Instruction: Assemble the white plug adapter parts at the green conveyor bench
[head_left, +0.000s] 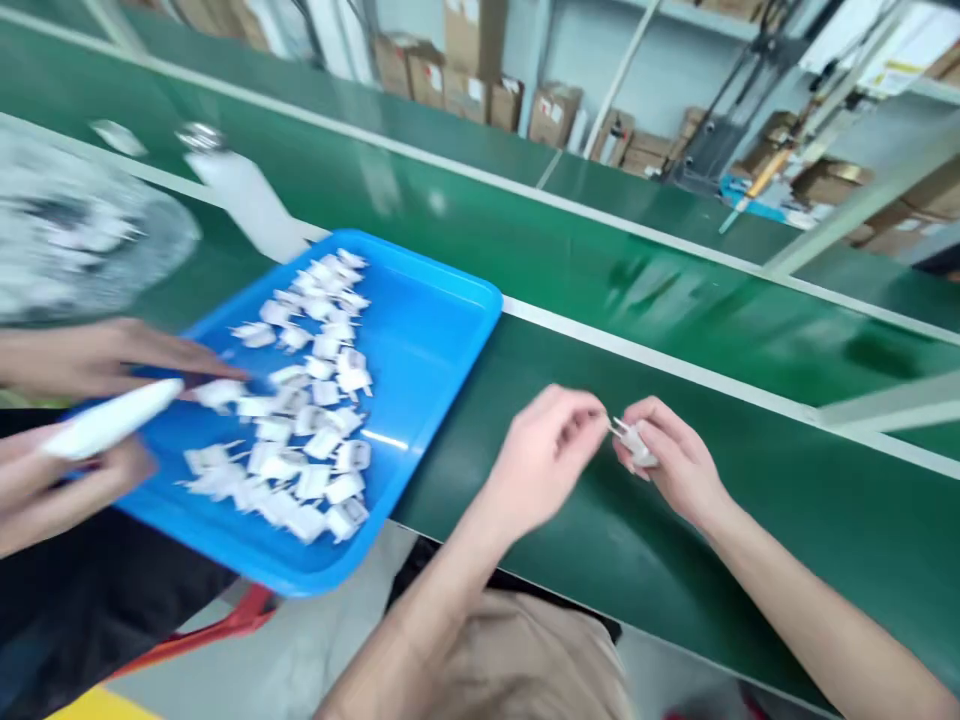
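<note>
Right hand grasps a small white plug by its body, over the green bench. Long axis runs between the hands; prongs point at the left hand, whose curled fingertips lie at the prong tips. Whether these grip anything: cannot tell. Right hand nearer the body. Farther left: blue tray with similar plugs, a co-worker's hand beyond.

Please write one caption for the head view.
Right hand holds a white plug, left hand near its pins, blue tray nearby.
</note>
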